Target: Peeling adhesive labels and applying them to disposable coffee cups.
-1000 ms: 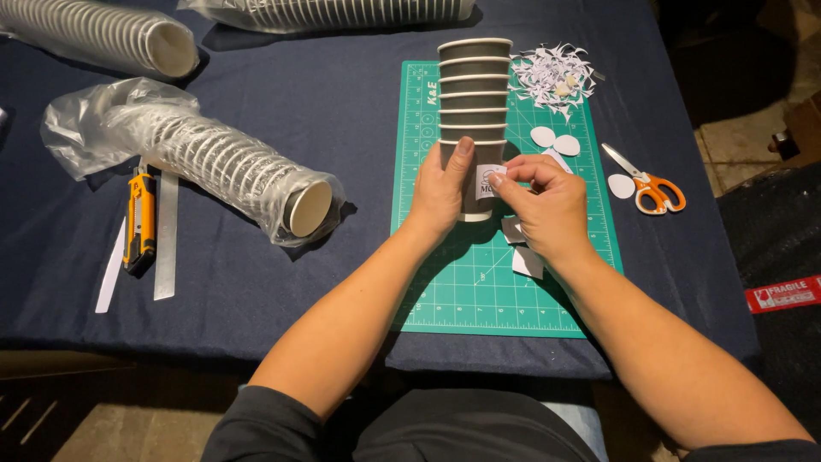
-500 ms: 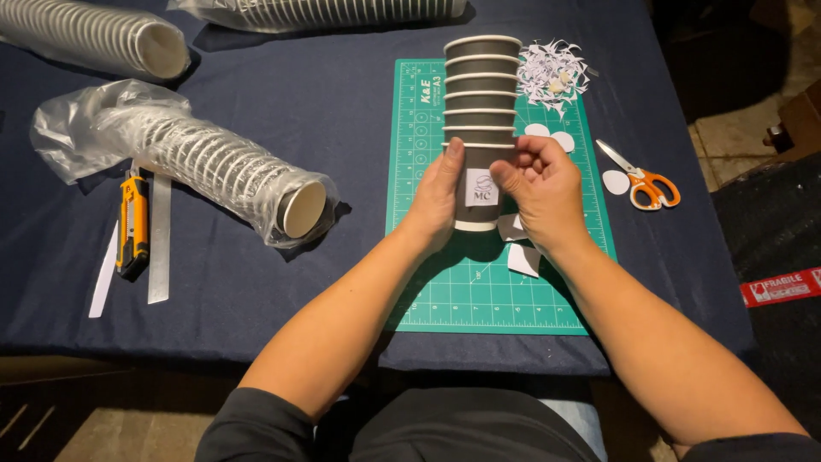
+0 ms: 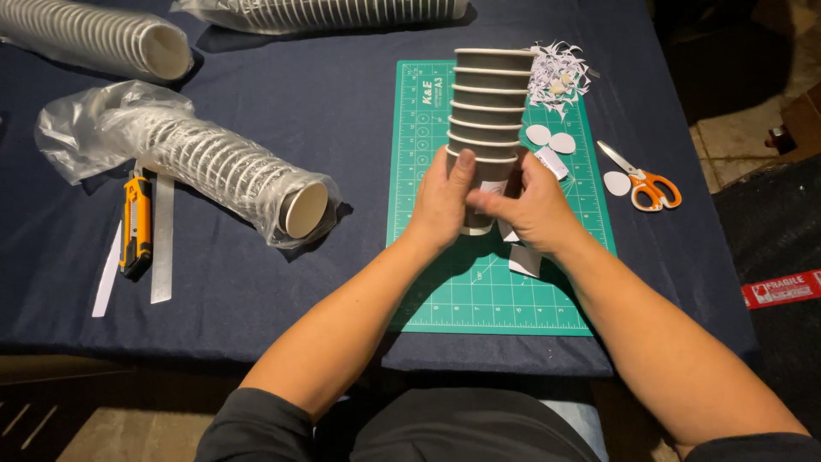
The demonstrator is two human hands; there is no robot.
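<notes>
A stack of grey paper cups (image 3: 487, 111) stands on a green cutting mat (image 3: 428, 282), its long axis running away from the person, rims pointing to the mat's far edge. The left hand (image 3: 440, 205) grips the nearest cup from its left side, fingers curled around the wall. The right hand (image 3: 534, 210) clasps it from the right, thumb pressed across the front. Just right of the mat lie orange-handled scissors (image 3: 641, 181); white paper shreds (image 3: 558, 73) sit at its far right corner. Well left of the mat lies a plastic-wrapped sleeve of cups (image 3: 214, 162).
</notes>
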